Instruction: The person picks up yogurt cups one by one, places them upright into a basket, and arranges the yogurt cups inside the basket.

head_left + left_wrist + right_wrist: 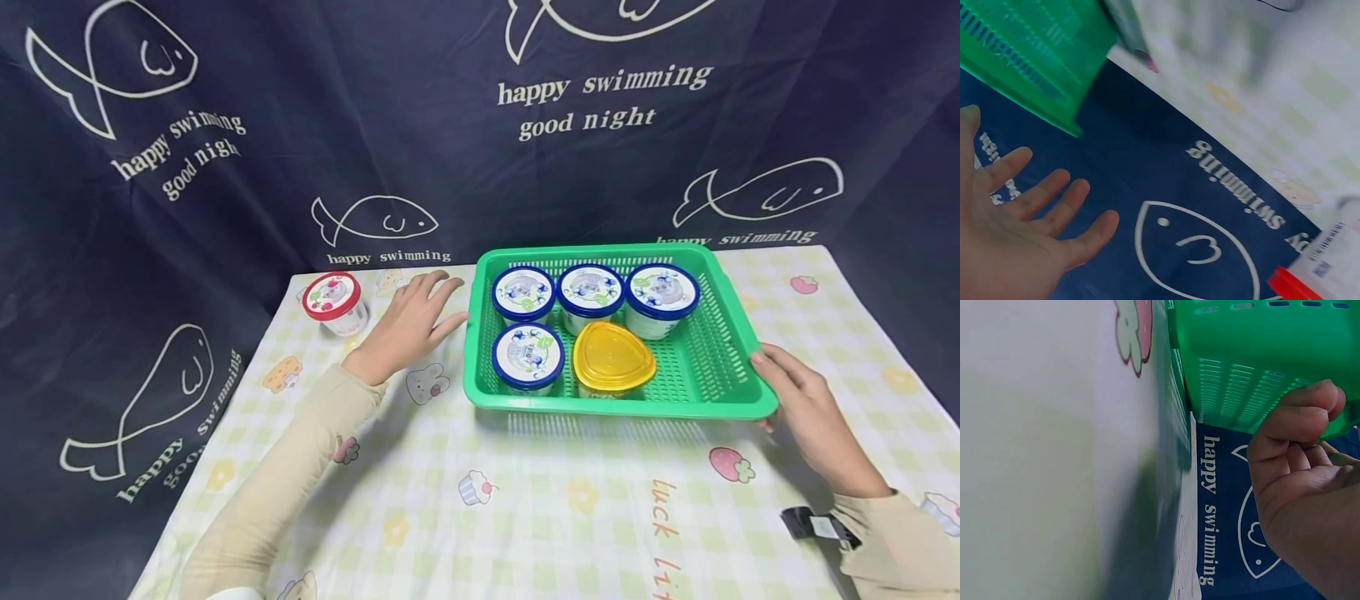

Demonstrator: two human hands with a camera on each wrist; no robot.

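A green plastic basket (720, 408) is at the back of the table. Inside it stand several blue-lidded tubs (528, 355) and one container with a rounded, three-sided yellow lid (613, 357). My right hand (813, 417) grips the basket's right end, thumb at the rim; in the right wrist view its fingers (1310, 403) curl against the outer wall. Beside the left end is my left hand (408, 321), its fingers spread and holding nothing, as the left wrist view also shows. A red-lidded tub (335, 302) stands on the table to the left of that hand.
A pale checked tablecloth (525, 542) with printed cartoons covers the table. Dark blue fabric (420, 108) with white fish outlines and lettering hangs right behind its back edge. A black strap (817, 527) is on my right wrist.
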